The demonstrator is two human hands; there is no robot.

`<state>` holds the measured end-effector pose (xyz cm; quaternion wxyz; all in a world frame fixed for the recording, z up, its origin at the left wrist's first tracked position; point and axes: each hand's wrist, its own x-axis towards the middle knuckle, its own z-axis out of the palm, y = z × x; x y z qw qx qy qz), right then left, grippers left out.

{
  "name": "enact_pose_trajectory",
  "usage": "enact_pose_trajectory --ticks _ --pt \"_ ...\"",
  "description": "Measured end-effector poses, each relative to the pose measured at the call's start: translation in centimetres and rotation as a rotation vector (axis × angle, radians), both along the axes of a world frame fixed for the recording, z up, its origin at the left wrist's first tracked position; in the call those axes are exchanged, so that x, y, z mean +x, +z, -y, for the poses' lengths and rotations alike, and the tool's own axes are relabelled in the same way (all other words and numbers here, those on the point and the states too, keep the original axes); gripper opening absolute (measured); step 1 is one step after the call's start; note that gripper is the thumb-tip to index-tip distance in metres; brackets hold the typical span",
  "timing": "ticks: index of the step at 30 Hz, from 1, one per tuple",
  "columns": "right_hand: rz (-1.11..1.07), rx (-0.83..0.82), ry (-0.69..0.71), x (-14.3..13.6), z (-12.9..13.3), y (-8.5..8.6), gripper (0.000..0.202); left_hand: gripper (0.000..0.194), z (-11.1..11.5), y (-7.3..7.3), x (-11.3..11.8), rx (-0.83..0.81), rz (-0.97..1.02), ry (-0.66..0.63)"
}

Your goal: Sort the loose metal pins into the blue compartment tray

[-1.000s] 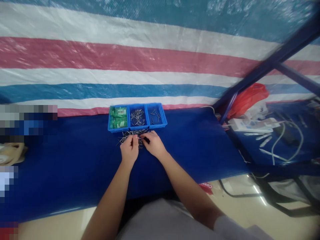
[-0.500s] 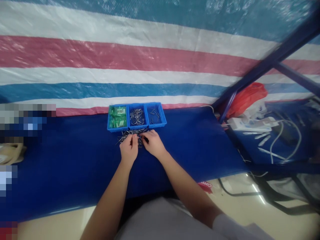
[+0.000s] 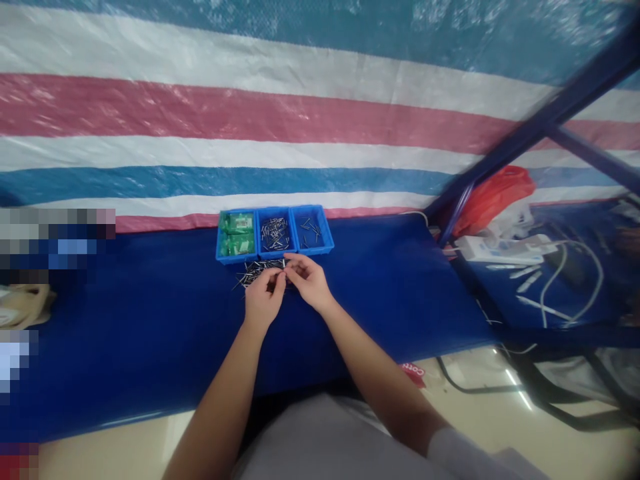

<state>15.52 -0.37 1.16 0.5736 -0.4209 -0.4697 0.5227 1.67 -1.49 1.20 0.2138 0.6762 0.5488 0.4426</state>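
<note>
My left hand [image 3: 263,293] and my right hand [image 3: 310,281] meet at their fingertips over the near edge of a loose pile of thin metal pieces [image 3: 251,272], which look like screws or nails. A small slim metal piece [image 3: 284,264] shows upright at the pinched fingers of my right hand. The left thumb and forefinger are closed beside it; whether they also grip it is hidden. Just behind the pile stand three joined blue bins: the left bin [image 3: 219,248] with green packets [image 3: 240,233], the middle bin [image 3: 277,254] with many metal pieces, the right bin [image 3: 320,249] with several.
The pile and bins rest on a dark blue table cover [image 3: 165,320]. A striped plastic sheet [image 3: 300,120] hangs behind. To the right are a dark metal frame [image 3: 505,143], a red bag [image 3: 500,193], a white power strip [image 3: 505,248] and cables. A beige item [image 3: 30,307] lies far left.
My hands have come together and lifted slightly, the left one moving right. A slim metal piece now shows upright at the right fingertips. The bins stay put.
</note>
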Motion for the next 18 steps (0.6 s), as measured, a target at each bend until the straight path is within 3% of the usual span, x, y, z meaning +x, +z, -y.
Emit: enact_pose_trajectory --ticks 7,18 --pt "-0.1 -0.058 -0.004 0.15 -0.02 0.41 0.036 0.02 0.01 -0.15 0.13 0.005 -0.001 -0.036" --pt "-0.168 -0.133 -0.034 0.15 -0.16 0.52 0.031 0.021 0.03 -0.12 0.16 -0.011 0.021 0.053"
